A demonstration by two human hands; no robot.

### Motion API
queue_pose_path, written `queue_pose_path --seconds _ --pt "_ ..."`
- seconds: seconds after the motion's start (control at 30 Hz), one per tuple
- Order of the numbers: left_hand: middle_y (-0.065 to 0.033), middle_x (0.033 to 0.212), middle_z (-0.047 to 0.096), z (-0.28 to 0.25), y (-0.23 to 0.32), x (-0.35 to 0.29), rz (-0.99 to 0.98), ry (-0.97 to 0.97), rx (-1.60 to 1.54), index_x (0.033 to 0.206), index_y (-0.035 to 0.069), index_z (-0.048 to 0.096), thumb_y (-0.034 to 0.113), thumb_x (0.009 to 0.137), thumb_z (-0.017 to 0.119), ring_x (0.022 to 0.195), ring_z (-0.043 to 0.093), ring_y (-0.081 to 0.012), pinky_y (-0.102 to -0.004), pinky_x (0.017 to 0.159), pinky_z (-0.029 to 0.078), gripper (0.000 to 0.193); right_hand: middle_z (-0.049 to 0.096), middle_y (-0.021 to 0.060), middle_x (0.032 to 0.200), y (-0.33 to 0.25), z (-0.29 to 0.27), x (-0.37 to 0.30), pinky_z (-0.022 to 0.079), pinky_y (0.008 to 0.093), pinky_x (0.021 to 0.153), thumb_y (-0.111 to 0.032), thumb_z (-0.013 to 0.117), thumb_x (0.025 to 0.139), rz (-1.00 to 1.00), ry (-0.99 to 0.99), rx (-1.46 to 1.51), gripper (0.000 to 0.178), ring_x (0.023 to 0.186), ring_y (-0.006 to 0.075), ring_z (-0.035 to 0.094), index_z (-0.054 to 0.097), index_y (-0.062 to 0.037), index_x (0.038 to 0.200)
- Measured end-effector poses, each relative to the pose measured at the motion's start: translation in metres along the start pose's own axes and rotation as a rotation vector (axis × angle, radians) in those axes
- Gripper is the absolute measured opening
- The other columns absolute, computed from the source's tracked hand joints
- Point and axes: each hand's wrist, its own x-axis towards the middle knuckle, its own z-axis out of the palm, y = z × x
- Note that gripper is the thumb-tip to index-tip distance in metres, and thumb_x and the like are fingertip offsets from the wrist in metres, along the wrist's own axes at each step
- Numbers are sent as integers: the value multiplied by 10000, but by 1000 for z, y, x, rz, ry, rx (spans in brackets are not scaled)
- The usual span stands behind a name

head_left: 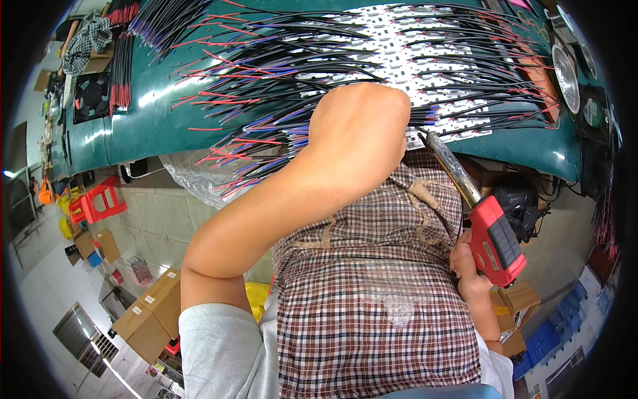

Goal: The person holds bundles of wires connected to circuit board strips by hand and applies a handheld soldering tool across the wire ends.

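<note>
My left hand [362, 126] is a closed fist, back of the hand up, over the near part of the white circuit boards [389, 30]. Its fingertips and whatever they hold are hidden beneath it. Black, red and blue wires [279, 70] spread out from both sides of the boards, some showing on either side of the fist. Low on the right, my right hand [470, 266] grips a soldering gun [497, 236] with a red and black handle. Its metal barrel slants up and left, and the thin tip lies close to the wires just right of my fist.
A green work table [156, 123] holds the boards, with more wire bundles [166, 23] at the far left. A black fan [91, 98] stands at its left end, a round metal dish [565, 78] at the right. Clear plastic [199, 176] hangs at the near edge. A red stool [100, 201] stands on the floor.
</note>
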Motion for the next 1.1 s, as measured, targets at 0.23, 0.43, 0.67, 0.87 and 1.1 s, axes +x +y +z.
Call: queue_pose_path --seconds 0.23,0.43,0.67,0.87,1.1 --pt "-199 710 644 2 -5 -1 21 -1 -64 822 -14 616 166 797 660 711 646 -389 -471 676 505 187 569 40 760 -21 10 6 457 276 604 -22 579 922 13 6 124 68 651 110 548 583 7 984" --pt "-211 738 641 -7 -8 -1 -49 -56 -210 925 -1 582 175 871 622 726 632 -408 -472 675 482 189 471 50 625 -18 17 8 381 228 453 -51 528 948 -118 111 158 106 427 83 385 504 31 885" --pt "-152 817 653 -15 1 -9 37 313 -19 930 24 590 137 875 637 761 635 -362 -444 654 482 134 450 37 620 -15 15 6 379 234 456 -53 519 953 -147 107 173 94 423 74 362 488 29 922" --pt "-127 751 650 -15 10 -23 -55 91 -229 887 47 599 105 808 692 703 649 -327 -406 631 501 134 455 27 638 -9 8 -4 372 231 467 -43 528 949 -129 59 111 127 449 70 369 513 43 1041" --pt "-152 720 629 13 6 -29 -27 86 -124 780 18 589 143 729 733 683 630 -356 -442 615 496 198 658 97 961 0 -1 -16 506 351 772 -64 665 883 40 18 -50 249 877 203 632 636 11 1118"
